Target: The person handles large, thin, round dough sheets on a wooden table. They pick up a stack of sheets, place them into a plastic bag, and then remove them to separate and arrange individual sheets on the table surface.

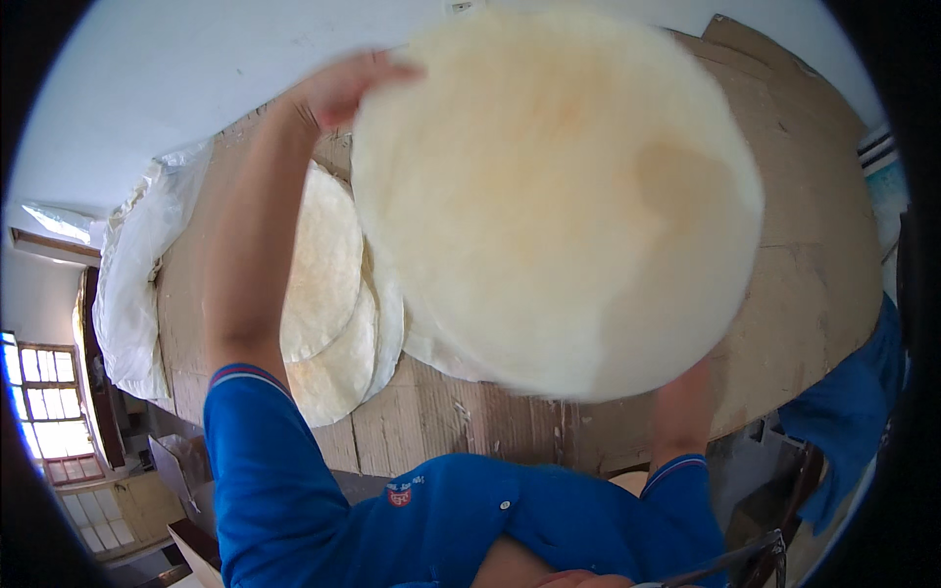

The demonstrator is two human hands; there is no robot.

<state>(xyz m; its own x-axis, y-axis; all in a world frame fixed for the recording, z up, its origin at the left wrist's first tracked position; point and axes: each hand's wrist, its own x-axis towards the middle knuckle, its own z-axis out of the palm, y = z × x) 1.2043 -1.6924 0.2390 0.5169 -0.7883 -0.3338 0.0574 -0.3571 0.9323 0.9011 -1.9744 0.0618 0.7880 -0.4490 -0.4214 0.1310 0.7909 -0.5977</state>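
A large, thin, cream-coloured round sheet (544,213), with yellowish patches and a darker shadow-like area at its right, is raised before me. I cannot tell whether it is hide or flatbread. At its upper left edge my left hand (356,84), blurred, grips the rim. My right forearm runs up behind the sheet's lower right, and the sheet hides that hand. Further pale round sheets (323,264) lie overlapping on the cardboard-covered table (801,294), left of and partly under the raised one.
Clear plastic sheeting (140,294) is bunched along the table's left end. A white wall (220,66) rises behind the table. Blue cloth (845,419) hangs at the right edge. Cardboard boxes (180,470) stand at lower left, near a barred window (55,400).
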